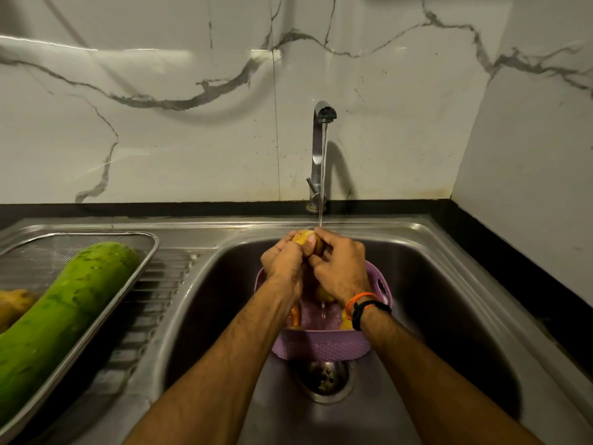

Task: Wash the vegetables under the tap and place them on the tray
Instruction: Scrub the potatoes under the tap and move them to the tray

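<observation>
A yellow-brown potato sits under the running stream from the steel tap. My left hand and my right hand both grip it from either side, fingers curled round it, above a purple plastic basket in the sink. Inside the basket, an orange carrot and yellowish vegetables show between my wrists. On the left drainboard lies a steel mesh tray holding a long green bottle gourd and a brown potato.
The steel sink basin has its drain just in front of the basket. A ribbed drainboard runs between tray and basin. Marble wall rises behind, and a black counter edge lies to the right.
</observation>
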Demonstrator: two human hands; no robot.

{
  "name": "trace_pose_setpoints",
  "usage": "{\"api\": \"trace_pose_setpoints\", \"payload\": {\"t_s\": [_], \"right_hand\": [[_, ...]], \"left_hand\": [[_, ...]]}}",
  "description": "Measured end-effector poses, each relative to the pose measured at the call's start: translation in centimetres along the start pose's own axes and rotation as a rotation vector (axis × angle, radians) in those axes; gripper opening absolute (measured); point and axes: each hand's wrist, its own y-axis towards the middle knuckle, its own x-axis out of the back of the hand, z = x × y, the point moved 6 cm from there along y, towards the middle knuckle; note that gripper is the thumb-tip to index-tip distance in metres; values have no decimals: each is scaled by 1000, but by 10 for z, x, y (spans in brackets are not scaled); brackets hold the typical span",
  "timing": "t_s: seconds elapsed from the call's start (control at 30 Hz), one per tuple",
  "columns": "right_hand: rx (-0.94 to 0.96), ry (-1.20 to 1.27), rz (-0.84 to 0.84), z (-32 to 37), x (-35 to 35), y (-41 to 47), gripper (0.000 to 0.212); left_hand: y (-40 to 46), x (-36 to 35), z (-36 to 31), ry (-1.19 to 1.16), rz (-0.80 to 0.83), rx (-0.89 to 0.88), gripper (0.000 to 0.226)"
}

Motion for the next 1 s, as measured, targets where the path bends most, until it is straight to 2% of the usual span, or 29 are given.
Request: {"api": "trace_pose_setpoints", "payload": {"t_s": [0.1, 0.17, 0.23, 0.37, 0.53, 0.67, 0.8, 1.0], "right_hand": [[-18, 18, -49, -2, 4, 2, 42], [-3, -25, 1, 0, 1, 4, 57], [-6, -20, 30, -2, -4, 5, 65], [-21, 47, -52, -5, 0, 4, 56], [10, -4, 10, -2, -1, 6, 61], [-8, 69, -91, -6, 4, 5, 49], [30, 20, -24, -1, 3, 4, 51], [-85, 253, -90, -17, 5, 10, 50]], "left_hand": [[0, -3, 0, 1, 13, 2, 39], [0, -5, -1, 6, 61, 7, 34], [0, -3, -1, 6, 42, 5, 31], [1, -2, 1, -1, 17, 0, 41], [1, -4, 1, -22, 45, 15, 42], [3, -4, 3, -26, 20, 10, 43], [3, -6, 1, 3, 85, -5, 36], [13, -5, 0, 97, 130, -8, 34]]}}
